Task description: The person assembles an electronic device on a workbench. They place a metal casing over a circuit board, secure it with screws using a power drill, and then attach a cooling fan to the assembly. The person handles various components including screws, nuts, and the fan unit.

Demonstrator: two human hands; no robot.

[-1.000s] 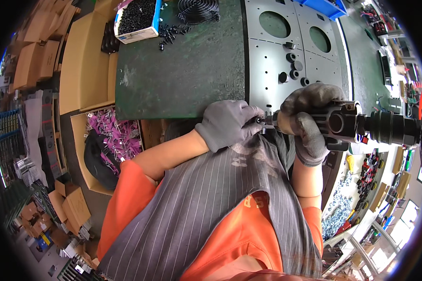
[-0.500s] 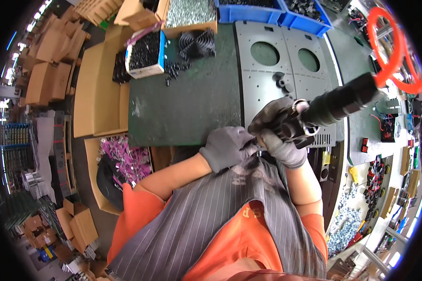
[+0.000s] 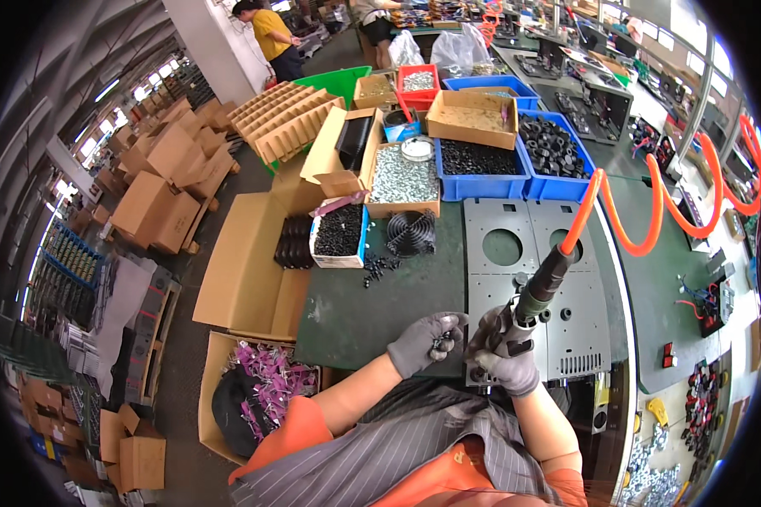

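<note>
My gloved right hand [image 3: 503, 363] grips a black and silver air screwdriver [image 3: 543, 290], which is held over the near part of a grey metal panel [image 3: 503, 287]. An orange coiled hose [image 3: 630, 241] runs from the tool's end to the upper right. My gloved left hand [image 3: 423, 345] is curled beside it, with a few small shiny screws [image 3: 441, 340] between fingers and palm. Large round holes are cut through the panel, and several small black round parts [image 3: 566, 315] sit on it. The screwdriver's tip is hidden by my right hand.
Left on the green bench [image 3: 380, 308] are black wire fan guards [image 3: 411, 232] and a box of small black parts [image 3: 338, 235]. A tray of silver screws [image 3: 403, 177] and blue bins [image 3: 482, 188] stand behind. A carton of purple pieces [image 3: 216, 355] is at lower left.
The view has tilted up, showing more of the bins and hall. My left hand has drawn apart from my right hand, and the screws in it now show. The screwdriver points more upright.
</note>
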